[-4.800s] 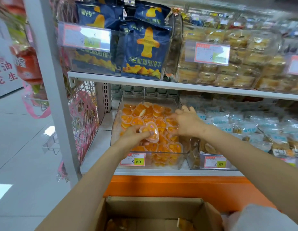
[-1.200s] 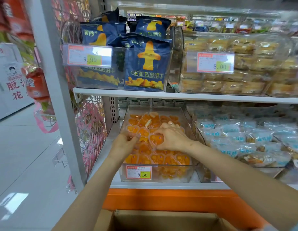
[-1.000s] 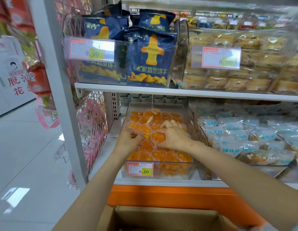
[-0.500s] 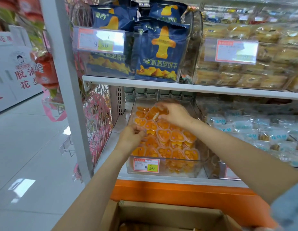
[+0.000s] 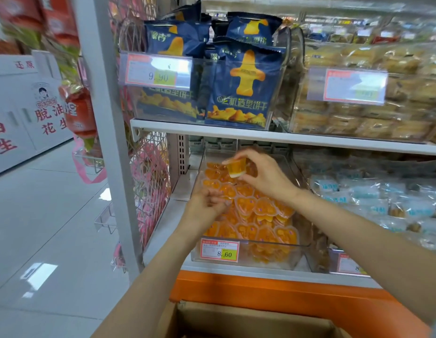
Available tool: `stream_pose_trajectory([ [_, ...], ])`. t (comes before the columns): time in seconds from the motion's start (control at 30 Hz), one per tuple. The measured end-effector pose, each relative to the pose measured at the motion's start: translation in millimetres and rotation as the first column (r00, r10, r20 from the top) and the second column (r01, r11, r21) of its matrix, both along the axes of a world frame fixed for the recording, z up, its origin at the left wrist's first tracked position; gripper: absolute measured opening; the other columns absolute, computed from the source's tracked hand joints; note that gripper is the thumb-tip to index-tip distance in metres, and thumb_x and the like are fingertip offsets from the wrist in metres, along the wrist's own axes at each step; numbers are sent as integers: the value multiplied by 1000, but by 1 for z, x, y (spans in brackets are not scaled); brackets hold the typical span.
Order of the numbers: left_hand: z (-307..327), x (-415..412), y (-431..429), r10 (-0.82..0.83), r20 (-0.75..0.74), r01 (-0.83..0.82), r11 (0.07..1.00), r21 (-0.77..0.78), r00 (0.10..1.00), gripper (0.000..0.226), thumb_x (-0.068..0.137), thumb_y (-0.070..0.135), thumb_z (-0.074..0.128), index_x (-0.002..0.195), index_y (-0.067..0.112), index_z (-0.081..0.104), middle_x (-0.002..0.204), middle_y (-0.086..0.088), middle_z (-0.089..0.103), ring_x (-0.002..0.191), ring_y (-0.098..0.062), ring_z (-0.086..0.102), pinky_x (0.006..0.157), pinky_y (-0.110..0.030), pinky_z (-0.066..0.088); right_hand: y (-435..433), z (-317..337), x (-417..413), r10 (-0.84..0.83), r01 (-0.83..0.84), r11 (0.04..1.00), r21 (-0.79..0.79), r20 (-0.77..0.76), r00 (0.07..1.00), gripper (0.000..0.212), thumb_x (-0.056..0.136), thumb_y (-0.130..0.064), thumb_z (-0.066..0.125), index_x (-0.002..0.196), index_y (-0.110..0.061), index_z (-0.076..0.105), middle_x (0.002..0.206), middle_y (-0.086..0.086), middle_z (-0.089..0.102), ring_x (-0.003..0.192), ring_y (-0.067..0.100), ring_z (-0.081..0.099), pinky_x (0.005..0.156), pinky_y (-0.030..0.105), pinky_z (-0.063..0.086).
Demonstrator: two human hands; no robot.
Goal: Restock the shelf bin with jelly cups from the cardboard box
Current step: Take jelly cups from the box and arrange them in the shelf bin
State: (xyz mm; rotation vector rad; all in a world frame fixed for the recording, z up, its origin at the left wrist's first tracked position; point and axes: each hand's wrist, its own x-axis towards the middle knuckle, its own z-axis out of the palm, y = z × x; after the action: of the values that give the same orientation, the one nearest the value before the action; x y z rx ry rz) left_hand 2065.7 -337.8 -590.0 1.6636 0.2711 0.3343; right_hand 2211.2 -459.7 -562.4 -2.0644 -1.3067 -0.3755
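The right hand pinched a small orange plastic jelly cup above the far end of the clear plastic shelf bin. It was best seated flat in a far gap. The left hand lay curled on left-side cups, grip unclear.

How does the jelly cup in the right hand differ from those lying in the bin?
The held jelly cup hovers above the shelf bin, pinched by the right hand; the binned jelly cups lie inside it. The held one tilts sideways; the binned ones lie lids up. Both are orange.
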Motion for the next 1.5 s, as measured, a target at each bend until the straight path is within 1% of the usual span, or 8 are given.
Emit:
stream_pose_trajectory([
  [0.37,1,-4,-23,-92,191,93,996,4,977,37,78,0,69,109,18,58,96,1,64,86,-5,62,75,-15,53,-38,-26,-56,183,-167,965,202,-65,981,43,71,10,71,102,-15,56,121,0,58,119,8,51,102,20,39],
  [0.53,-1,-9,-17,-99,153,81,989,120,983,33,80,2,68,110,11,59,102,-5,65,91,-11,61,76,-16,53,-45,-22,-58,237,-107,947,303,-434,869,60,61,2,48,113,-27,53,120,-2,57,113,15,55,93,31,47],
  [0.77,1,-12,-11,-270,162,315,826,-468,949,35,81,21,55,111,4,51,92,-14,69,86,-24,69,75,-28,57,-53,-21,-52,261,-201,963,180,-440,859,71,71,-6,59,130,-43,42,131,-7,50,114,9,52,91,21,43],
  [1.1,1,-10,-18,-337,0,303,848,-435,942,22,96,25,38,97,10,54,68,-2,65,56,-11,58,53,-20,50,-54,-20,-60,179,-180,983,21,-279,944,65,72,-35,77,123,-50,41,107,-22,50,100,4,49,91,27,43],
  [1.2,10,-13,-14,-328,-86,295,917,-269,941,23,97,27,41,98,9,56,72,-3,65,58,-11,60,52,-19,49,-50,-20,-58,152,-167,985,-40,-248,957,67,69,-45,74,127,-45,42,100,-21,48,95,5,48,90,32,43],
  [1.27,17,-16,-2,-179,-144,201,967,154,973,21,95,30,47,103,13,58,84,-1,64,64,-10,61,55,-17,49,-45,-18,-54,118,-128,991,-34,-218,969,62,67,-55,67,124,-40,45,96,-17,49,92,7,48,87,32,43],
  [1.33,21,-19,14,20,-42,5,853,522,999,17,93,29,53,106,19,56,91,3,61,69,-11,61,60,-17,47,-36,-15,-48,26,-37,998,-50,-205,978,60,68,-56,68,121,-36,50,93,-11,50,91,11,47,88,36,42],
  [1.5,17,-33,38,125,123,-175,656,735,985,18,91,22,57,106,12,61,94,5,58,69,-2,54,62,-14,40,0,-15,-42,-216,199,900,-387,-1,976,67,70,-64,68,126,-32,53,118,-6,55,117,20,43,95,38,30],
])
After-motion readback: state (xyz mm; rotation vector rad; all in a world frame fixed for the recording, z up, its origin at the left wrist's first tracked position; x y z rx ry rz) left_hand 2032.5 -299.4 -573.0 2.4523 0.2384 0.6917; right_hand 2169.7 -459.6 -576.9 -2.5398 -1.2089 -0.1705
